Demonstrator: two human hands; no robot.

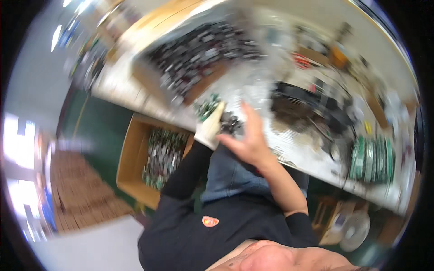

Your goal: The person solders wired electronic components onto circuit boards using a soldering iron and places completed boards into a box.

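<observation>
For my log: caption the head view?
Small dark-grey parts between white-gloved left hand and bare right hand beside white worktable.

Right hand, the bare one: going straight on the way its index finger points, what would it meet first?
Probably the dark parts in the box, past a pale stretch of bench. Blur leaves depth unclear, so the right hand might pass above them.

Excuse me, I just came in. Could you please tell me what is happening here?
At a bench, a gloved left hand is by green pieces; the bare right hand, spread open, is beside small dark parts. Blur hides whether the left grips anything. A cardboard box with green and silver pieces sits lower left; flat green pieces line up at right.
</observation>
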